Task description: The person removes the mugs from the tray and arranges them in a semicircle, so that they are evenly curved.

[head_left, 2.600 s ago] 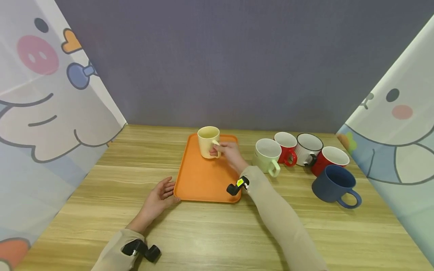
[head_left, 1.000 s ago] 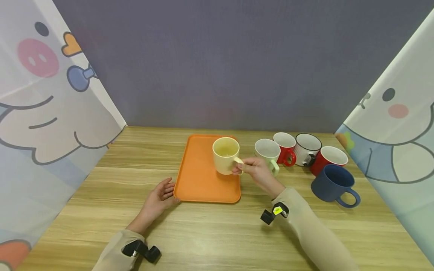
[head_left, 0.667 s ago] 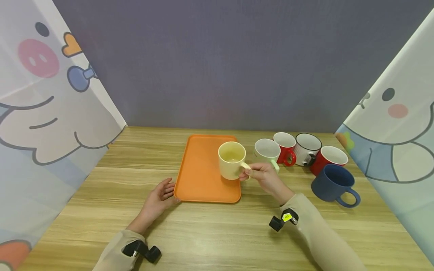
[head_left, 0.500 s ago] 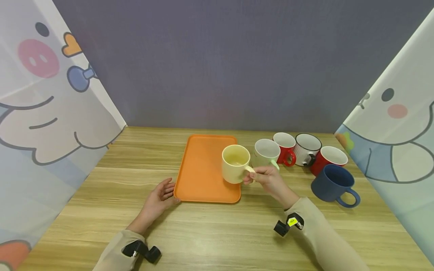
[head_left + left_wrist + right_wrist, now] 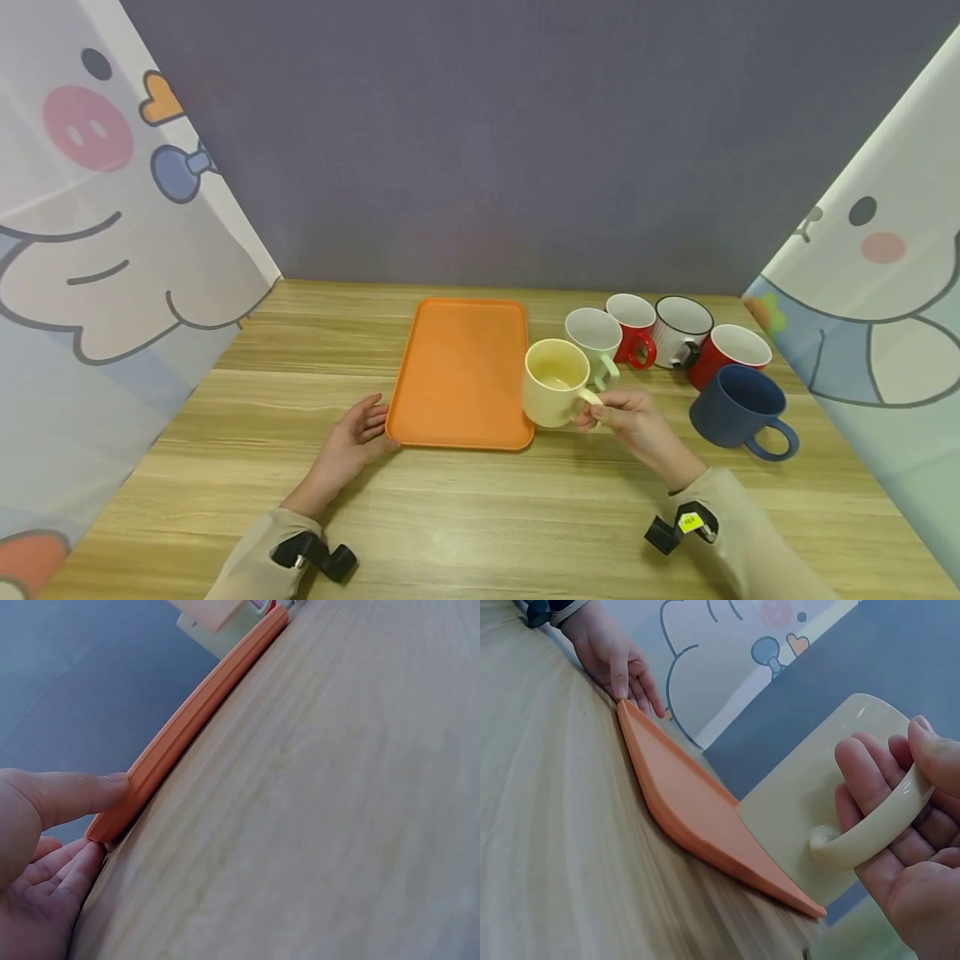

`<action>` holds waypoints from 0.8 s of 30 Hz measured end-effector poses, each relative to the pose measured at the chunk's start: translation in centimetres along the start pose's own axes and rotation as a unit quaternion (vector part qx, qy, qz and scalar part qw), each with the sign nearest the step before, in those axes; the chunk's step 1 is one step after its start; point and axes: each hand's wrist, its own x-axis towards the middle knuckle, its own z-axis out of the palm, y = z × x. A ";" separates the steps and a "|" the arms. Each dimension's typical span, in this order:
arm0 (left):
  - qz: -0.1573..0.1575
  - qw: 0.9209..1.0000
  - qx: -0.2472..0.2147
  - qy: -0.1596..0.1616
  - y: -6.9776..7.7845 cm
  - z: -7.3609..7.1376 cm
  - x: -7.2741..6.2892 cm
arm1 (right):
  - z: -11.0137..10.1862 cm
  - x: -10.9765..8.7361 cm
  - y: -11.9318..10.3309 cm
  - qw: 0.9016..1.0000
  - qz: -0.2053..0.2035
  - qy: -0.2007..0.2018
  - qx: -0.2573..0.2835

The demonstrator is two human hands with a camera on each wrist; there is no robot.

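By its handle, a pale yellow mug (image 5: 555, 387) is held upright in my right hand (image 5: 637, 429). In the head view the mug overlaps the right rim of an orange rectangular tray (image 5: 461, 375). Curled fingers (image 5: 874, 776) pass through the handle loop in the right wrist view, the thumb on top. My left hand (image 5: 352, 442) touches the tray's front left corner. Its thumb lies against the front wall and its straight fingers reach along the left side, as the left wrist view shows.
Right of the tray stand a light green mug (image 5: 600, 342), a red mug (image 5: 626, 333), a white mug with black rim (image 5: 671, 333), another red mug (image 5: 708, 367) and a dark blue mug (image 5: 727, 417). A grey wall (image 5: 480, 167) rises behind the wooden table (image 5: 465, 517).
My right hand has lifted the yellow mug from the tray's far end and carried it toward me and right, to the tray's right edge. The left hand and tray have stayed put.
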 end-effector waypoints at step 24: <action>-0.003 1.000 0.004 0.000 -0.3 0.1 0.1 | -2.8 -8.1 -2.0 0.999 -0.026 0.024 0.019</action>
